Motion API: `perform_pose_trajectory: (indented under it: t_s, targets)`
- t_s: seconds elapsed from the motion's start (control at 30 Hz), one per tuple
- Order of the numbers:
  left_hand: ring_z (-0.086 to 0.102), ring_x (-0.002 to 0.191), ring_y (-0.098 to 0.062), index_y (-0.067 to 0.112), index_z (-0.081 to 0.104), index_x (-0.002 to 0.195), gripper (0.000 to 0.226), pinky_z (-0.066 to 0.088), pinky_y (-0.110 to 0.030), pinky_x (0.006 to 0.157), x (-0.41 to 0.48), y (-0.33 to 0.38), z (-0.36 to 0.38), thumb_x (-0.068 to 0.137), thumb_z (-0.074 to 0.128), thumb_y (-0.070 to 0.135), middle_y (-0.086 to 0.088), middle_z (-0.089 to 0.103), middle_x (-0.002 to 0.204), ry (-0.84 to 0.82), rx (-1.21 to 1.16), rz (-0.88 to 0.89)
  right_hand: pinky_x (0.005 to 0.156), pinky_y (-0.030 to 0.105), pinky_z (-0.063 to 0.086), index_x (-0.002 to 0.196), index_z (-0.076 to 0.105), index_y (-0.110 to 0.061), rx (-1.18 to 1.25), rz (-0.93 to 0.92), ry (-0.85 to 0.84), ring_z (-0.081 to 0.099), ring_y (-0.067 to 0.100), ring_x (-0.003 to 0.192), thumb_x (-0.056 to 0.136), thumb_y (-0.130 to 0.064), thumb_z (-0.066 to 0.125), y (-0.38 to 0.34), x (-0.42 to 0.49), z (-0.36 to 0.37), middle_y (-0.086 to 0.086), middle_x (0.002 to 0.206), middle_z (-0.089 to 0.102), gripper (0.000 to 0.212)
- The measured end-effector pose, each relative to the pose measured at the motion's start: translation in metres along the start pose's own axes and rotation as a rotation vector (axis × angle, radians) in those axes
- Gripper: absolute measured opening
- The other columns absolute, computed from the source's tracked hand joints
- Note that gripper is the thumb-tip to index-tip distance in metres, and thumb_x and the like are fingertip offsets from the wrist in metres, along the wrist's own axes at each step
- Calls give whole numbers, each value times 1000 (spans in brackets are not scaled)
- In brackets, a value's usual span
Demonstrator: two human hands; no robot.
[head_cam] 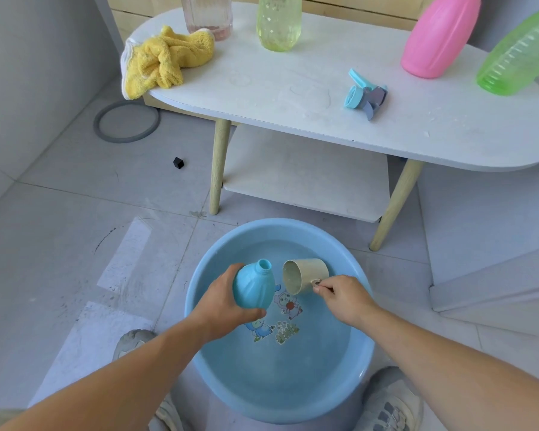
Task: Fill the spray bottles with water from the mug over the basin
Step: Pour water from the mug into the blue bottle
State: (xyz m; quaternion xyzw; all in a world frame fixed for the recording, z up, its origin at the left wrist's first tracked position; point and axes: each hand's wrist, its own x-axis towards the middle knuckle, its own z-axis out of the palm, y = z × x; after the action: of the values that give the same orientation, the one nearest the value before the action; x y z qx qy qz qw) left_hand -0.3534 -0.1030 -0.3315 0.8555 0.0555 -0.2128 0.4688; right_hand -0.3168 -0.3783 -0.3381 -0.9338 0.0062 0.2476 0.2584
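Note:
My left hand (223, 301) grips a blue spray bottle (255, 284) with no cap, its open neck up and tilted a little right, over the blue basin (199, 321) of water on the floor. My right hand (344, 298) holds a beige mug (302, 275) by its handle. The mug is tipped on its side with its mouth facing the bottle's neck, a short gap apart. No water stream is visible. A blue trigger spray head (366, 94) lies on the white table (293, 98).
On the table stand a clear ribbed bottle (207, 15), a yellow-green bottle (279, 21), a pink bottle (437, 38) and a green bottle (517, 56), with a yellow cloth (162, 62) at its left end. My shoes (392, 402) flank the basin. A grey ring (126, 121) lies on the floor.

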Motion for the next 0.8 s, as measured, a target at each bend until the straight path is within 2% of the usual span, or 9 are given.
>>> perform_pose_trajectory:
  t_s: [0.1, 0.2, 0.27, 0.3, 0.37, 0.4, 0.5, 0.7, 0.8]
  targets:
    - [60, 103, -9, 39, 41, 135, 88, 52, -21, 75, 0, -3, 0, 63, 92, 39, 12, 57, 116, 3, 8, -3, 54, 28, 35, 68, 60, -5, 153, 50, 20, 42, 15, 54, 97, -36, 56, -1, 0, -3, 13, 67, 61, 42]
    - [60, 102, -9, 38, 42, 135, 88, 51, -19, 73, -1, -2, -1, 63, 92, 38, 12, 58, 115, 2, 7, 4, 52, 22, 40, 80, 73, -14, 290, 80, 35, 46, 8, 51, 97, -34, 58, -8, -3, -16, 4, 76, 72, 30]
    - [60, 102, -10, 38, 42, 135, 88, 51, -19, 73, -1, -1, -3, 63, 93, 37, 12, 58, 116, 4, 2, 9, 61, 29, 50, 79, 74, -18, 389, 91, 39, 55, 14, 59, 96, -31, 60, -11, -5, -24, 1, 76, 73, 25]
    - [60, 103, -10, 38, 42, 136, 88, 52, -19, 72, -1, 0, -3, 63, 93, 36, 12, 58, 116, 5, -1, 13, 72, 35, 55, 79, 74, -17, 435, 90, 38, 61, 18, 67, 96, -30, 61, -11, -5, -27, 2, 74, 73, 25]
    - [61, 103, -12, 37, 41, 136, 89, 53, -20, 72, -1, 2, -3, 63, 93, 36, 12, 58, 116, 7, -5, 20, 92, 44, 56, 79, 74, -15, 506, 87, 29, 68, 20, 79, 95, -28, 62, -11, -6, -34, 3, 73, 73, 24]
    - [61, 102, -11, 37, 41, 135, 88, 52, -19, 71, -2, 4, -4, 64, 92, 36, 12, 58, 115, 7, -8, 21, 96, 46, 54, 78, 74, -15, 537, 82, 23, 69, 19, 80, 95, -26, 63, -12, -7, -39, 3, 71, 72, 24]
    - [61, 99, -8, 38, 41, 134, 86, 49, -15, 67, -4, 8, -4, 66, 92, 33, 14, 58, 113, 12, -19, 23, 98, 45, 53, 75, 75, -14, 604, 42, 20, 70, 15, 76, 95, -22, 64, -20, -11, -54, 4, 69, 71, 25]
    - [62, 98, -9, 39, 42, 133, 85, 51, -18, 68, -6, 12, -6, 64, 92, 35, 13, 60, 112, 4, -27, 36, 96, 42, 54, 79, 74, -7, 581, -74, 48, 69, 17, 81, 96, -19, 61, -43, -32, -91, 8, 72, 70, 24]
    - [63, 98, -10, 41, 43, 132, 85, 53, -21, 70, -7, 17, -7, 62, 91, 37, 12, 61, 113, 6, -31, 56, 99, 43, 51, 81, 74, -5, 537, -121, 63, 68, 12, 80, 97, -21, 61, -53, -45, -108, 1, 70, 71, 26]
